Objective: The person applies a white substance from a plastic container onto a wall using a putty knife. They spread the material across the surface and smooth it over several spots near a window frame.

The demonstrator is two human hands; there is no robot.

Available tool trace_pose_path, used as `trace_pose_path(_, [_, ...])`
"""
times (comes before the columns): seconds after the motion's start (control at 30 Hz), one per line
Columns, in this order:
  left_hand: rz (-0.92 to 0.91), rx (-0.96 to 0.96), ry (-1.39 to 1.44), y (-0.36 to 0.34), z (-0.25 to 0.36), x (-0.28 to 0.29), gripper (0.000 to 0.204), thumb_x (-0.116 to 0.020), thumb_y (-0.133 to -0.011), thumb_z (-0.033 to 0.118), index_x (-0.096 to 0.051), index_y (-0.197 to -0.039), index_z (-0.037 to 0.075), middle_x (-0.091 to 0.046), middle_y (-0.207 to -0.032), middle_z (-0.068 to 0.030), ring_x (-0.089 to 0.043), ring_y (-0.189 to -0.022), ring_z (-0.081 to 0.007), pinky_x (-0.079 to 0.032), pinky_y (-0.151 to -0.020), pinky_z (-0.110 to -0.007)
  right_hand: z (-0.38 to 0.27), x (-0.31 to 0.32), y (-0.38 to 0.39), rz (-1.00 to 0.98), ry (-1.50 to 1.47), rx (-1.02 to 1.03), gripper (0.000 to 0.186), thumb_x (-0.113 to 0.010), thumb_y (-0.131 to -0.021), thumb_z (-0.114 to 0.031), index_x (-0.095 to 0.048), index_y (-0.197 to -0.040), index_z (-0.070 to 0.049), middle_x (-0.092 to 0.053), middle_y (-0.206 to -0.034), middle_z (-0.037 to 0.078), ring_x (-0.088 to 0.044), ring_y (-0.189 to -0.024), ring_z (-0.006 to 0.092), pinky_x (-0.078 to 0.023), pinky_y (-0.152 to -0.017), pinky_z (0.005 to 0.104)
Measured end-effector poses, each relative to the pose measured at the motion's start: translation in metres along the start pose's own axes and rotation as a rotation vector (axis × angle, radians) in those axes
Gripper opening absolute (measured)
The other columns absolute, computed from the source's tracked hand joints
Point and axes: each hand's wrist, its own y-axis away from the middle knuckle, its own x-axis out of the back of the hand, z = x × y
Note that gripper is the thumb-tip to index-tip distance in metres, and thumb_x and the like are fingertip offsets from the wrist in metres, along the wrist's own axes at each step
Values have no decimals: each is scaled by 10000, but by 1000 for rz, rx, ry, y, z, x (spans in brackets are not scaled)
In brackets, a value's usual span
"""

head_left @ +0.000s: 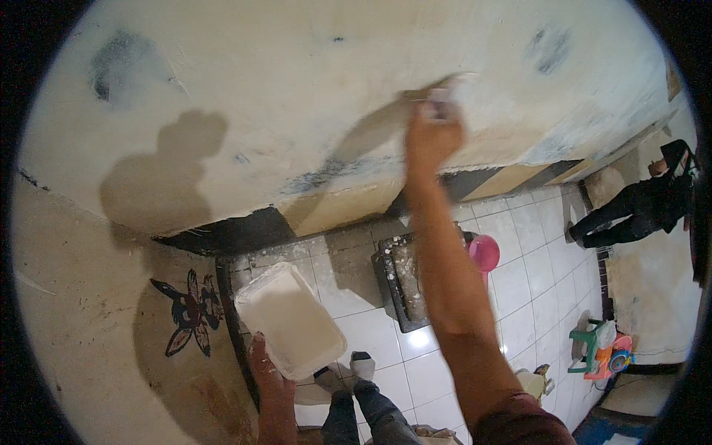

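Head view: clenched in right hand (434, 139) at wall (282, 67), blurred hand tool (440, 105); gripped at rim by nearer left hand (270, 365), rectangular tray (322, 362), down-left of tool, long axis slanting down-right.

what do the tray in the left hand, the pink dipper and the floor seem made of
Tray: probably plastic, pale and dull; rounded corners suggest moulding. Pink dipper: likely smooth plastic, from its even bright colour. Floor: apparently glazed ceramic tile, given grid joints and bright reflection.
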Motion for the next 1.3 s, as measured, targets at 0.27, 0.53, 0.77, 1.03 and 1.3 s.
trace_pose_path(0.27, [16,-140,28,0,3,24,596,-585,-882,382,-425,-1292,-19,-550,-1198,-147,-557,-1109,-275,-481,-924,-411,-52,54,65,-314,-219,474,291,-645,-710,29,-611,-998,-3,-639,-1023,223,-626,-965,369,-499,-841,438])
trace_pose_path(0.53, [54,-144,-36,6,-4,7,550,-561,-896,386,-461,-1255,-19,-573,-1154,-140,-592,-1053,-256,-512,-873,-373,70,12,23,-523,-32,774,150,-644,-656,-43,-658,-799,-89,-622,-912,38,-613,-778,260,-490,-684,377])
trace_pose_path(0.77, [26,-102,71,-2,-14,20,576,-610,-861,378,-470,-1226,-45,-582,-1113,-148,-605,-1017,-264,-524,-850,-382,88,79,99,-696,-27,795,202,-664,-574,-73,-642,-775,-71,-613,-867,63,-606,-758,238,-478,-669,369])
trace_pose_path(1.03, [91,-129,94,-2,-25,34,591,-606,-856,377,-458,-1232,-55,-576,-1105,-164,-600,-1016,-284,-524,-842,-407,-37,-1,63,-376,-107,912,153,-652,-602,-73,-634,-753,-83,-585,-811,48,-595,-722,228,-472,-636,372])
trace_pose_path(1.3, [114,-102,134,-1,-16,64,591,-608,-841,392,-465,-1234,-24,-572,-1108,-160,-603,-995,-282,-532,-817,-393,27,39,137,-645,-51,981,140,-671,-648,-129,-666,-781,-87,-632,-958,64,-636,-876,250,-518,-720,377])
